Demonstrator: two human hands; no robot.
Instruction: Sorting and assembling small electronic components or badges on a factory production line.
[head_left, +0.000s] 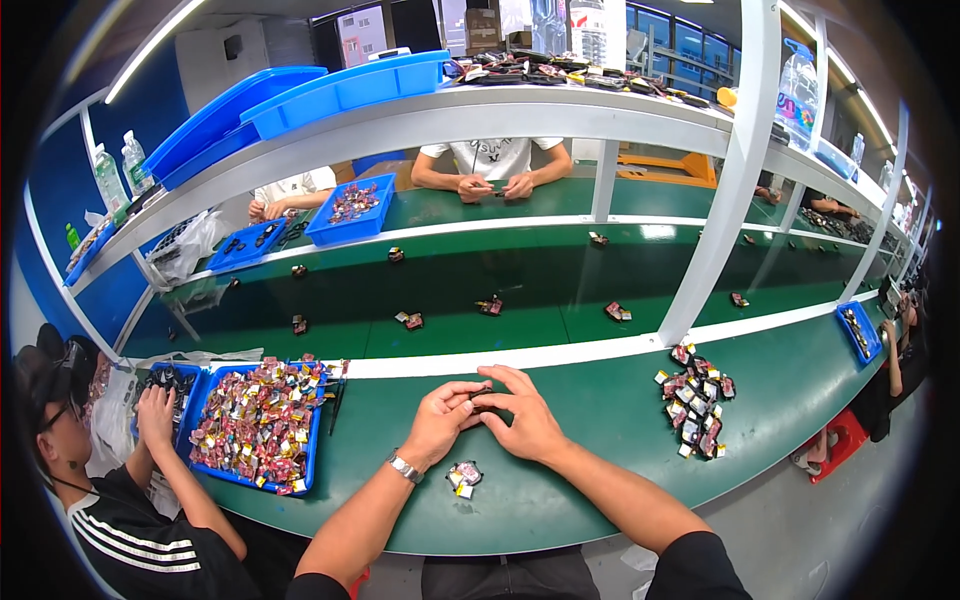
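My left hand [438,424], with a metal watch on its wrist, and my right hand [526,420] meet over the green bench. Between their fingertips they pinch a small dark reddish part [481,391], mostly covered by the fingers. The right index finger stretches out above it. Below the hands lies a small assembly [464,478] with red, black, white and yellow bits. To the left, a blue tray [314,452] is heaped with similar pieces. A loose pile of such assemblies [693,405] rests on the bench at right.
A dark tweezer-like tool [336,400] lies beside the heaped tray. Beyond a white rail, a green conveyor belt [545,335] carries scattered assemblies. A white post [722,180] and overhead shelf [600,112] rise ahead. Co-workers sit at left, across and far right; another blue tray [860,333] stands at right.
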